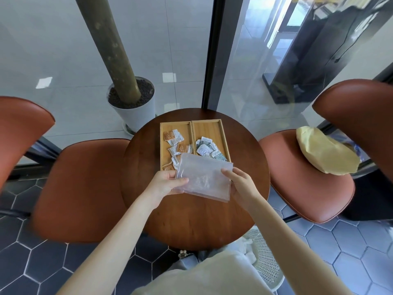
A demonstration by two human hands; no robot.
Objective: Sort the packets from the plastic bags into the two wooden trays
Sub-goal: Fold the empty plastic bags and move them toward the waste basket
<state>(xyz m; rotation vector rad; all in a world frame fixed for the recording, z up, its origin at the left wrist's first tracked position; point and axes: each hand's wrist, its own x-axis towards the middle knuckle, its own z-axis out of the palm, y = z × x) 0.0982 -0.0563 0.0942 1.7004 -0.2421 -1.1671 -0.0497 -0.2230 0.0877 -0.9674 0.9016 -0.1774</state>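
Observation:
Two wooden trays stand side by side at the far part of a round wooden table point(191, 220). The left tray point(163, 133) holds several orange and white packets point(182, 148). The right tray point(212, 126) holds several green and white packets point(207, 149). I hold flat, see-through plastic bags point(204, 179) just above the table, over the trays' near ends. My left hand point(168, 180) grips the bags' left edge, thumb on top. My right hand point(240, 184) grips the right edge. The bags look flat, with no packets showing inside.
Brown leather chairs stand left point(80, 188) and right point(306, 177) of the table; the right one carries a yellow cushion point(325, 154). A white plant pot point(136, 107) with a trunk stands behind the table by a glass wall. A white mesh basket point(265, 258) sits at my feet.

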